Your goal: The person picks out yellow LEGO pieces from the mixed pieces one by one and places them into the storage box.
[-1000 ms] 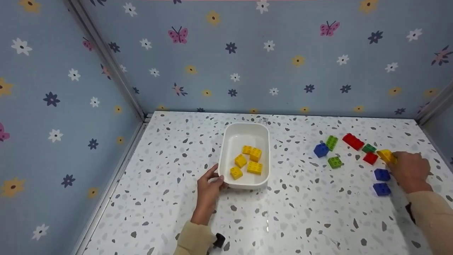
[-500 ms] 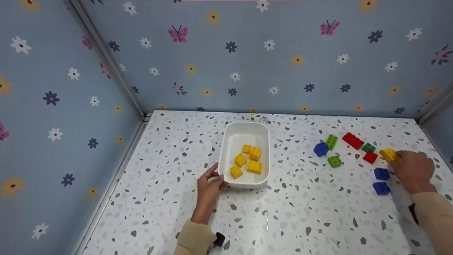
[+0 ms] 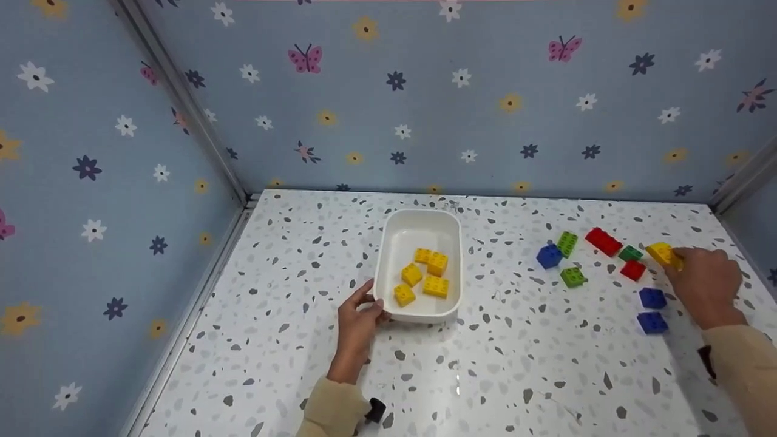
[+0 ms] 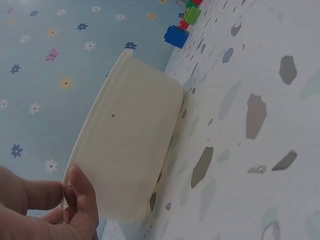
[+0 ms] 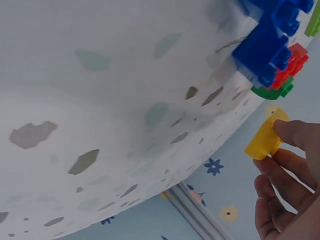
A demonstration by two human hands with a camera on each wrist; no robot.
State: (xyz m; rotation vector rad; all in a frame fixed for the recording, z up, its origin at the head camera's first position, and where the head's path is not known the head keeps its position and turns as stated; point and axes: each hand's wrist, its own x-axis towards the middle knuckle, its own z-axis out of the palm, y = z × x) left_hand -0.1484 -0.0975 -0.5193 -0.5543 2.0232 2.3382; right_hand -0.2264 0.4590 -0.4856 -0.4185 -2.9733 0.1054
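Note:
My left hand (image 3: 358,325) pinches the rim of a white plastic tub (image 3: 419,226) at its near left corner. In the left wrist view, thumb and fingers close on that rim, and the tub's outer wall (image 4: 132,130) faces the camera. Several yellow toy building bricks (image 3: 436,286) lie inside the tub. At the far right my right hand (image 3: 707,282) pinches another yellow brick (image 3: 661,254) between thumb and fingers. The right wrist view shows that brick (image 5: 266,139) with a rounded side, raised off the table.
Left of the right hand lie blue bricks (image 3: 652,298), a small red brick (image 3: 633,270) and a dark green one (image 3: 631,254). Further left are a long red brick (image 3: 603,242), light green bricks (image 3: 572,277) and a blue one (image 3: 549,256). Patterned walls bound the speckled table (image 3: 516,340).
My right hand, with the yellow brick in its grip, has shifted a little and now sits slightly higher in the head view. The left hand and tub stay put.

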